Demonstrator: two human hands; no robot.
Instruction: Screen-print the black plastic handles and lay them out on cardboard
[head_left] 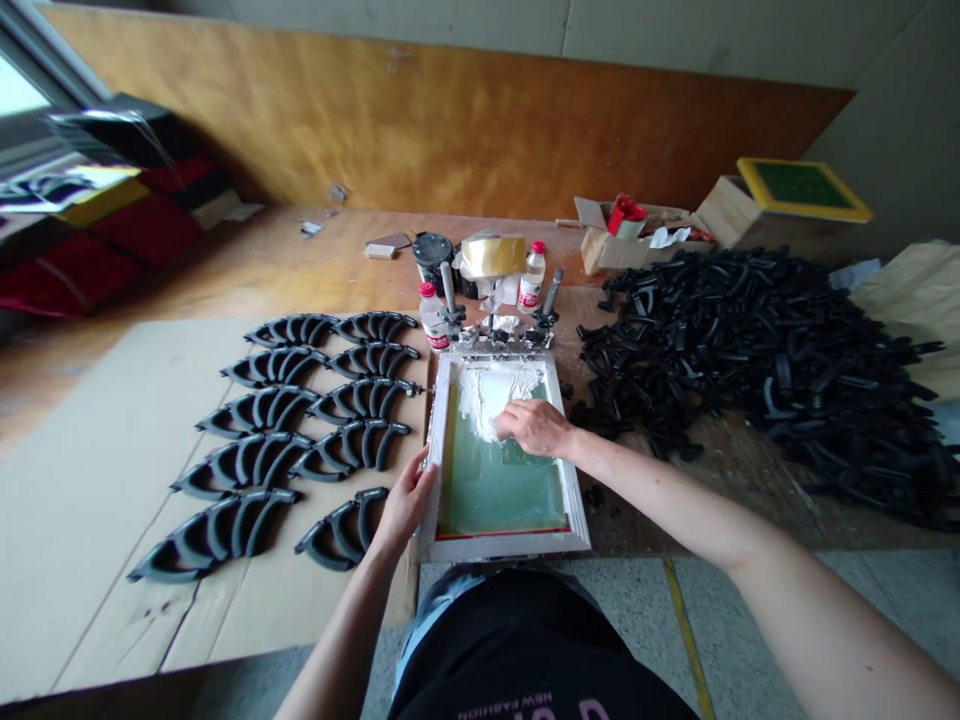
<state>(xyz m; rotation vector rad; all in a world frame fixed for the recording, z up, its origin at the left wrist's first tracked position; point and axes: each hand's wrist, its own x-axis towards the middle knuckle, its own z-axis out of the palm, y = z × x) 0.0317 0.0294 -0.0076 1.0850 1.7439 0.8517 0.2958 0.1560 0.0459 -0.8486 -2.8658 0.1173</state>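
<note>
A screen printing frame [504, 543] with a pale wooden border lies in front of me, its far end at a metal hinge clamp [499, 340]. Thick white ink [491, 385] is spread over the far part of its green mesh [495, 495]. My right hand [536, 428] is over the mesh at the near edge of the ink, fingers curled and closed; whatever they hold is hidden. At the frame's left side, my left hand [407, 497] grips the border with thumb and fingers. Whatever lies beneath the screen is out of sight.
Left, curved black plastic parts [255, 460] stand in fanned rows on cardboard [112, 450]. A large heap of similar black parts [735, 350] lies right. Behind the clamp are red-capped bottles [532, 278] and a black tub [433, 255]. A cardboard box [611, 250] sits at back right.
</note>
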